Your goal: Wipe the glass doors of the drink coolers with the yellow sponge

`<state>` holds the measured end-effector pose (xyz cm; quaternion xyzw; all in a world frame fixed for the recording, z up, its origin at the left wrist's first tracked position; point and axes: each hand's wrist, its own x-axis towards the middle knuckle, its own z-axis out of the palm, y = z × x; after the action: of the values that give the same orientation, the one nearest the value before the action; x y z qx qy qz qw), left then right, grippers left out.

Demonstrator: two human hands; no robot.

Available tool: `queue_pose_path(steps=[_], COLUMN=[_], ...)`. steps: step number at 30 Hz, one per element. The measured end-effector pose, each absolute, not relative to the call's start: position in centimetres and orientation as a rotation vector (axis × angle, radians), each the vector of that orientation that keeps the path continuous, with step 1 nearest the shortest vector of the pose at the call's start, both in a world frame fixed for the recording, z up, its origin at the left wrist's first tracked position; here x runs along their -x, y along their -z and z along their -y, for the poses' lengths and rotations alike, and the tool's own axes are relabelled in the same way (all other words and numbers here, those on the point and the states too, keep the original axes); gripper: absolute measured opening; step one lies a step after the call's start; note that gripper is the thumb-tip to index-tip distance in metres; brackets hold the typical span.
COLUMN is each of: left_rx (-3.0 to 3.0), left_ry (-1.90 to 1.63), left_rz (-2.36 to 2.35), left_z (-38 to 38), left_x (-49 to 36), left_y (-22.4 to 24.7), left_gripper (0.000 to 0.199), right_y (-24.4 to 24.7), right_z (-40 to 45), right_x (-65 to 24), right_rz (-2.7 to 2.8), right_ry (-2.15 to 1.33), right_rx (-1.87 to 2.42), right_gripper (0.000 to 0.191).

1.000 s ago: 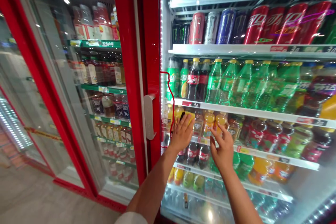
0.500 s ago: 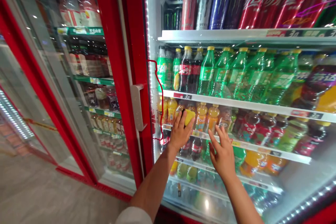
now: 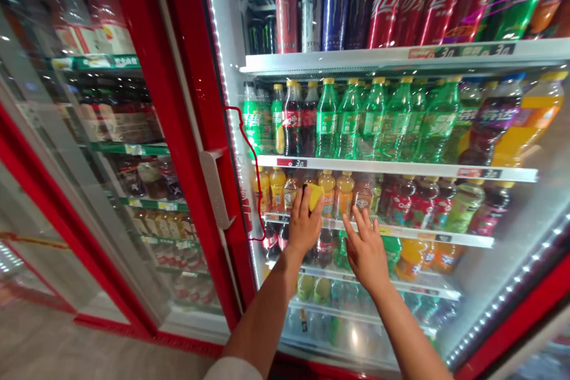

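My left hand [image 3: 305, 224] holds a yellow sponge [image 3: 316, 196] with a dark edge, its fingers closed round it. The sponge appears to lie against the glass door [image 3: 525, 208] of a lit drinks cooler. To the right, my right hand [image 3: 366, 249] is raised with fingers spread and nothing in it. It is close to the glass; whether it touches, I cannot tell. Behind both hands stand orange juice bottles [image 3: 344, 193] on a shelf, partly hidden by the left hand and sponge.
A white door handle [image 3: 217, 190] sits on the red frame [image 3: 189, 71] at left. Green soda bottles [image 3: 348, 122] and red cans [image 3: 385, 9] fill higher shelves. A red line [image 3: 258, 175] runs over the glass. Another glass-fronted cooler holds cartons [image 3: 133, 119] at left.
The view has swung right, so the cooler and handle sit further left in the picture. The sponge stays in my left hand, and my right hand remains spread.
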<state>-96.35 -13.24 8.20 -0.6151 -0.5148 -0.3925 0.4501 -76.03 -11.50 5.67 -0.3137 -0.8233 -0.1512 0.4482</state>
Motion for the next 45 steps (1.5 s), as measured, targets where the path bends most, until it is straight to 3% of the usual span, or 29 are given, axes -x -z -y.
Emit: queue_pose_path(steps=[3,5,10,13,18,21,26,29,34,37,42,45], left_rx=[1.662,1.573,1.321,1.392,1.805,1.692,1.469,1.524,1.786,1.683,1.441,1.478], left_ry=[0.806,0.902,1.261,1.271,0.774,0.845,1.190,1.200,0.875,0.887,1.174,1.145], left_rz=[1.154,1.192,1.368,1.342,0.972,1.058,1.217,1.221,1.053,1.092,1.295,1.273], left_z=[15.1,15.9,13.6,11.7,12.8,14.0,11.7,9.9,10.6,11.8,9.8,7.5], left_x=[98.9,101.1,100.6,97.2,97.6,100.2,97.1,92.7,93.0,94.7,90.0,85.5], left_y=[-4.7,-4.5,-10.9,-12.5,-6.8,-5.4,-11.4,-13.3,-7.8,-5.6,-11.0,-13.3], left_gripper=[0.070,0.068,0.070,0.069,0.069,0.071,0.073,0.070,0.072,0.072,0.074,0.073], right_y=[-5.1,-5.1,-6.4,-6.7,-5.7,-5.3,-5.7,-6.0,-5.7,-5.7,-6.6,-7.2], right_z=[11.8,11.9,11.4,11.2,11.3,11.0,10.1,9.7,9.3,8.7,7.3,6.5], right_x=[76.0,75.8,75.4,75.4,74.6,73.5,71.9,71.3,69.3,67.4,64.3,62.9], right_rz=[2.069,2.106,2.100,2.074,2.089,2.116,2.137,2.138,2.136,2.136,2.100,2.069], right_ry=[0.402,0.435,0.508,0.525,0.508,0.509,0.497,0.492,0.500,0.494,0.475,0.447], right_rx=[0.810,0.820,0.901,0.939,0.955,0.957,0.944,0.923,0.880,0.858,0.850,0.843], right_gripper=[0.088,0.082,0.068,0.065,0.068,0.071,0.071,0.070,0.069,0.069,0.074,0.076])
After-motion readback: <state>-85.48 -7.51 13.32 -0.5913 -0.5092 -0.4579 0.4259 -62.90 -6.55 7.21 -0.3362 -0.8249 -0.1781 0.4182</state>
